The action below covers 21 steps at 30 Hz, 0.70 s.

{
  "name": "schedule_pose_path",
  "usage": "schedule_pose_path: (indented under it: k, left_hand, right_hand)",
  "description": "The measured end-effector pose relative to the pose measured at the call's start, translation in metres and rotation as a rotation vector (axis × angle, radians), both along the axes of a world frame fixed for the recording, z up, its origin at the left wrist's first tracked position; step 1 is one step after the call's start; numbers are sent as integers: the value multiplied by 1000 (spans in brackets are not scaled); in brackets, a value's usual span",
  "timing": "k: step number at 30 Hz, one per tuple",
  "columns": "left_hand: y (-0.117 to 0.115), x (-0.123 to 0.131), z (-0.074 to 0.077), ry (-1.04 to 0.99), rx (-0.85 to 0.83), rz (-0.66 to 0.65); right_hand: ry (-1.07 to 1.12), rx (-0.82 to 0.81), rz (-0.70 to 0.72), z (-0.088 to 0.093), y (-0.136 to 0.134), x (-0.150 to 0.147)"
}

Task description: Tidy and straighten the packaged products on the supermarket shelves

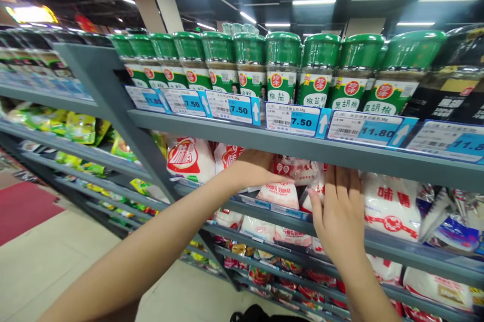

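Both my hands reach in under a shelf board, among plastic seasoning bags. My left hand (255, 168) is at a white bag with red print (280, 195), its thumb stretched out along the bag's top; the other fingers are partly hidden at the back. My right hand (338, 211) lies with its fingers extended and its thumb apart, against another red-and-white bag (317, 186) that it mostly covers. Between the hands, a red-topped bag (293, 168) lies farther in. Neither hand visibly wraps round a bag.
Green-capped spice jars (283, 67) line the board above, behind price tags (295, 119). A large white bag (392, 206) stands to the right, and another bag (190, 159) to the left. A grey upright (109, 105) divides the shelving. More bags fill lower shelves.
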<state>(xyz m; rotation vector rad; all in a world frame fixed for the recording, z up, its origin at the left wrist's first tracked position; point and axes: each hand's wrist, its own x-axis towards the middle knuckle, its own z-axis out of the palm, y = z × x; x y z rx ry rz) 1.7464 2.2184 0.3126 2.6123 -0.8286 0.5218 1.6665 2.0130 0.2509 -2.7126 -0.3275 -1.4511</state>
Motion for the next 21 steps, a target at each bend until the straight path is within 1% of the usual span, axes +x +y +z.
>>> schedule_pose_path:
  k: [2, 5, 8, 10, 12, 14, 16, 17, 19, 21]
  left_hand:
    - [2, 0, 1, 20, 38, -25]
    - [9, -11, 4, 3, 81, -51]
    - [22, -26, 6, 26, 128, -19]
    - [31, -32, 6, -6, 99, -14]
    - [34, -32, 4, -116, -10, -5]
    - [30, -28, 2, -211, -113, 52]
    - [18, -23, 0, -197, -112, 91]
    - [10, -20, -1, -155, -76, 78]
    - [-3, -18, 0, -55, 1, 7]
    - [-9, -17, 4, 26, 12, -70]
  right_hand:
    - [-7, 2, 3, 0, -1, 0]
    - [-13, -6, 6, -2, -2, 0]
    - [-23, -22, 6, -2, -2, 1]
    - [-19, -6, -4, -2, -1, 0]
    - [-15, 11, -7, -2, 0, 0]
    - [-20, 15, -2, -2, 0, 0]
    - [-26, 10, 4, -3, 0, 0]
    - [-30, 10, 1, -3, 0, 0]
    - [-35, 21, -22, -4, 1, 1]
    - [-40, 28, -45, -5, 2, 1]
